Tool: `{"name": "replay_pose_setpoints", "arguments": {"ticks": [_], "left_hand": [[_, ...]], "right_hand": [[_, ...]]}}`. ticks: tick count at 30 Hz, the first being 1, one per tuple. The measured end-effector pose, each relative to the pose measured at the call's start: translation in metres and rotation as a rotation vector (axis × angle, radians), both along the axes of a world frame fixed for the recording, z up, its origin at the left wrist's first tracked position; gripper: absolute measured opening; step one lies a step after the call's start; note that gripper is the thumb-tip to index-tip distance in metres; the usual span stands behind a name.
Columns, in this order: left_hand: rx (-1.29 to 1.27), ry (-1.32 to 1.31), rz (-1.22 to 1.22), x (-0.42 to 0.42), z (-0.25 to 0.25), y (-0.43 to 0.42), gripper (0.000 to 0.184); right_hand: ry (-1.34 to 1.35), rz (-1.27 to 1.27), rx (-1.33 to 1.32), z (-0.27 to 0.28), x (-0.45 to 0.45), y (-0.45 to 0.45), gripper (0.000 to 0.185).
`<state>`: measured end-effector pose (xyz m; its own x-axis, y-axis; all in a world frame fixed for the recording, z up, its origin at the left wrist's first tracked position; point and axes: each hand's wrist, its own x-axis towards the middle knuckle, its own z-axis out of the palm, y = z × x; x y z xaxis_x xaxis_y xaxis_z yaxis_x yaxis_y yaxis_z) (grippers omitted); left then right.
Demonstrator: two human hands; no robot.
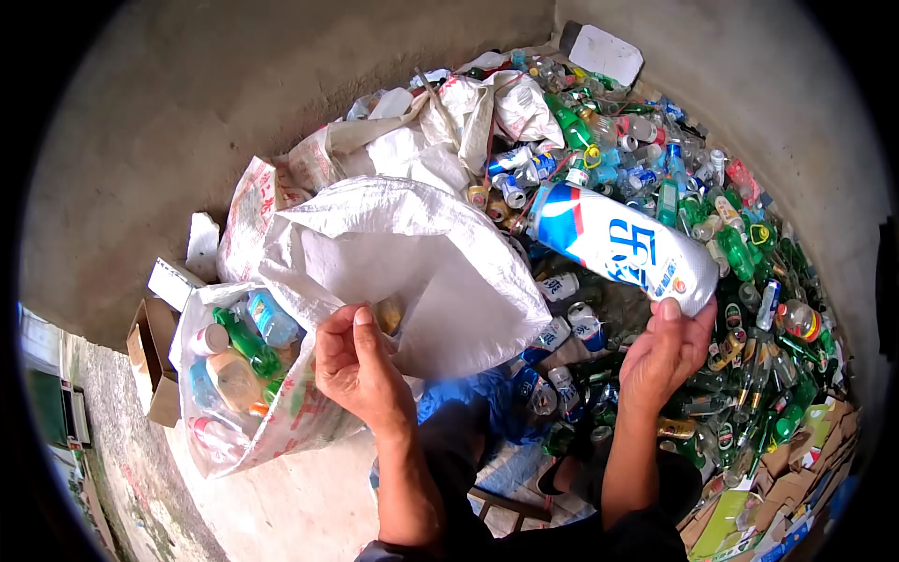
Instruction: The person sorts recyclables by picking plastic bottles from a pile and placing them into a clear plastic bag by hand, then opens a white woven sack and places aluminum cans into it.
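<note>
My right hand grips the lower end of a white and blue can-shaped container, which is tilted up to the left over the heap of bottles. My left hand is closed, thumb against the curled fingers, at the near edge of an open white woven sack; whether it pinches the sack's rim is hard to tell. A small brownish item shows inside the sack, just behind that hand. Left of it, a second sack holds several plastic bottles, among them a green bottle.
A large heap of bottles and cans fills the right side along the wall. Flattened cardboard lies at the lower right. An open cardboard box stands at the left. Near my legs are a blue bag and a stool.
</note>
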<state>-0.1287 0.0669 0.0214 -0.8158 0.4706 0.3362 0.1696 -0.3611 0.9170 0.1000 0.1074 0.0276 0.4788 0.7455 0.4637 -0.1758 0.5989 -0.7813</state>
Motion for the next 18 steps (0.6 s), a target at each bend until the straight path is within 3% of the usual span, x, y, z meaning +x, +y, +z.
{"name": "replay_pose_setpoints", "arguments": {"ticks": [1, 3, 6, 9, 13, 18], "left_hand": [[-0.002, 0.003, -0.004, 0.000, 0.000, 0.000, 0.009], [0.007, 0.013, 0.006, 0.002, -0.001, -0.001, 0.009], [0.027, 0.006, 0.004, 0.003, -0.002, -0.001, 0.009], [0.035, -0.008, 0.000, 0.005, -0.002, -0.004, 0.008], [0.026, -0.039, 0.030, 0.000, -0.001, -0.002, 0.007], [0.069, -0.023, 0.052, -0.007, -0.001, 0.002, 0.011]], "right_hand": [[0.017, 0.110, 0.065, 0.016, -0.017, -0.011, 0.066], [-0.110, 0.102, 0.087, 0.022, -0.054, -0.018, 0.068], [-0.643, 0.236, -0.013, -0.003, -0.090, -0.003, 0.078], [-0.851, 0.251, 0.082, -0.027, -0.116, 0.014, 0.072], [-0.691, 0.252, 0.097, -0.010, -0.074, -0.001, 0.032], [-0.309, 0.114, -0.444, -0.066, -0.005, -0.001, 0.024]]}}
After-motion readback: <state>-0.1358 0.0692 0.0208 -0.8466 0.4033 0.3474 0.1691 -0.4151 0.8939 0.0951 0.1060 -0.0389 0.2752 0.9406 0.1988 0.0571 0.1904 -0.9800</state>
